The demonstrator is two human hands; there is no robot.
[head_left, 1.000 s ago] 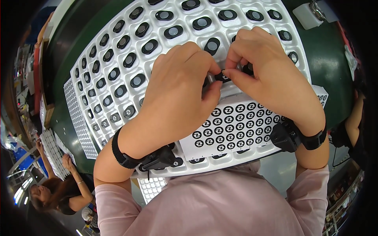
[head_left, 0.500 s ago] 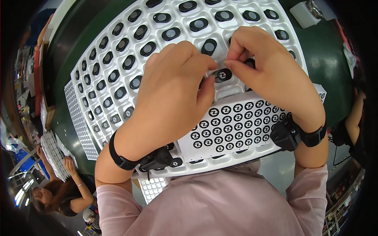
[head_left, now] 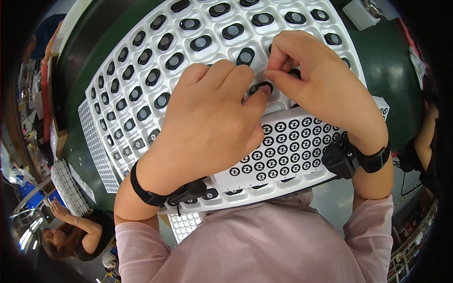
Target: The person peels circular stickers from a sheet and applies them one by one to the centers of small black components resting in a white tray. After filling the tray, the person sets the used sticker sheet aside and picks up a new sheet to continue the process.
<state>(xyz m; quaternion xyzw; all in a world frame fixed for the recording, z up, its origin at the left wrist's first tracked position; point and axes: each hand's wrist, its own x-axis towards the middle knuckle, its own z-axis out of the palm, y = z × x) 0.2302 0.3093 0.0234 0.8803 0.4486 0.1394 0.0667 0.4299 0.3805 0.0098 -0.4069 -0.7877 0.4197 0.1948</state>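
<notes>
A white moulded tray [head_left: 214,61] holds rows of black oval parts, most with a grey round centre. My left hand [head_left: 212,111] is closed over the tray, its thumb pressed on a black oval part [head_left: 255,89]; its curled fingertips are mostly hidden. Just to the right, my right hand [head_left: 314,78] keeps thumb and forefinger pinched together above the tray. Whatever that pinch holds is too small or hidden to make out. Beneath both wrists lies a white sheet of round black stickers [head_left: 283,153], each with a white mark.
Another sticker sheet [head_left: 96,146] lies beyond the tray's left edge on the green table [head_left: 394,80]. A white container [head_left: 361,15] stands at the far right. At lower left, a person [head_left: 82,226] sits beside stacked white trays [head_left: 71,186]. Black devices are strapped to both my wrists.
My left thumb has come down onto the oval part, covering its marked top, and the left fingers have curled in. The right hand stays pinched nearby. The person at left has lifted their hands off the trays.
</notes>
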